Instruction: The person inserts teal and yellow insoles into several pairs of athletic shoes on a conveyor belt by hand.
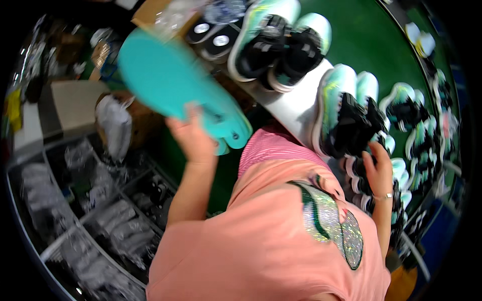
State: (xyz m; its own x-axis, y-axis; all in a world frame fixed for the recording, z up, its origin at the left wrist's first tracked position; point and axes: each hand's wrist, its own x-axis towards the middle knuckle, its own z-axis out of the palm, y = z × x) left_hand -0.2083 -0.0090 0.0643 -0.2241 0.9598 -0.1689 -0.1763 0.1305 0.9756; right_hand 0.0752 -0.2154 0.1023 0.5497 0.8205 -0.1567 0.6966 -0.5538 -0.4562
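Observation:
My left hand (193, 134) is raised and grips a pair of teal shoe insoles (175, 83) by their heel end, their toes pointing up and left. My right hand (379, 170) reaches to the right and rests its fingers on a black and mint shoe (346, 118) in a row of like shoes on the green belt (371, 40). Whether that hand grips the shoe is unclear. My pink shirt (281, 236) fills the lower middle.
Two more pairs of black and mint shoes (281, 45) stand on a white board (296, 103). Several other shoes (427, 135) line the belt to the right. Racks with clear plastic bags (100, 220) lie at lower left, a cardboard box (150, 10) at top.

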